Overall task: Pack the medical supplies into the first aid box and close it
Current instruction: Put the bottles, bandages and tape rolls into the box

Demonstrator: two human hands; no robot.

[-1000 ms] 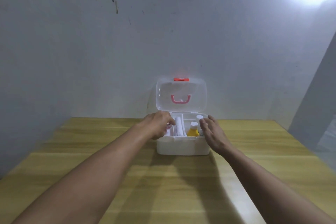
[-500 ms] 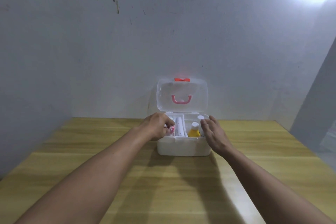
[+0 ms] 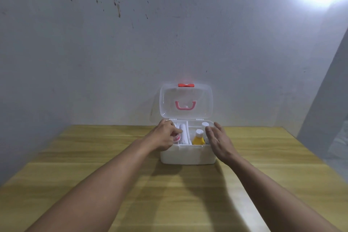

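Pinching pink roll (image 3: 177,138), left fingers (image 3: 175,132), box (image 3: 188,154)

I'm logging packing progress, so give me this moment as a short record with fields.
box: white plastic first aid box on wooden table
lid: clear lid with pink handle, open, upright
contents: yellow bottle with white cap, white tube, white-capped container
left hand: over left compartment, pinching a small pink-and-white item
right hand: open, at right edge
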